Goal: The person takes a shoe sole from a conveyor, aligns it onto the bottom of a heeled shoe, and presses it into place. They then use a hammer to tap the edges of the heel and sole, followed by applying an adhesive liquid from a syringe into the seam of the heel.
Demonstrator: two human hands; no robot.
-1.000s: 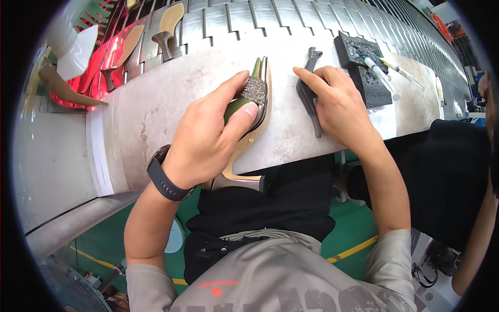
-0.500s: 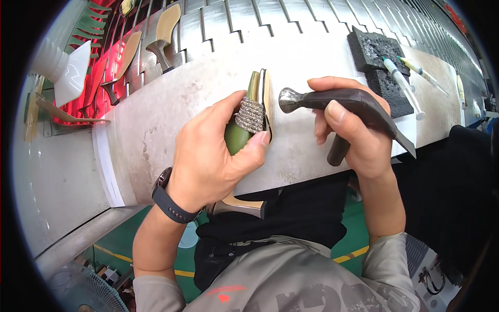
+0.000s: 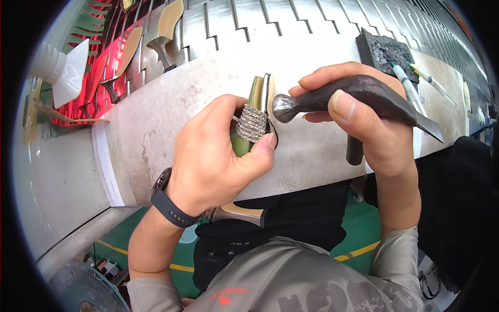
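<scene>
My left hand (image 3: 208,156) is wrapped round a green shoe last (image 3: 240,147) that carries a sandal strap (image 3: 252,125) of glittering, rope-like rows. Along the last's right side runs a thin dark-edged, tan sole (image 3: 272,91); most of the shoe is hidden by the palm. In my right hand (image 3: 387,145) is a dark shoemaker's hammer (image 3: 364,96), gripped round its head, with the short handle pointing down. Its round, bright metal face (image 3: 285,108) is right beside the sole, and I cannot tell whether they touch. The pointed blade end sticks out to the right.
Heeled tan soles (image 3: 163,31) lie on the slatted metal conveyor (image 3: 270,13), partly under red light. A black foam block (image 3: 384,49) and syringes (image 3: 408,83) are at the right of the worktable (image 3: 150,114). Another heeled sole (image 3: 241,212) lies below the table edge.
My right hand has turned the hammer and brought its round face left and down, up beside the sole. The left hand and the shoe have shifted slightly down.
</scene>
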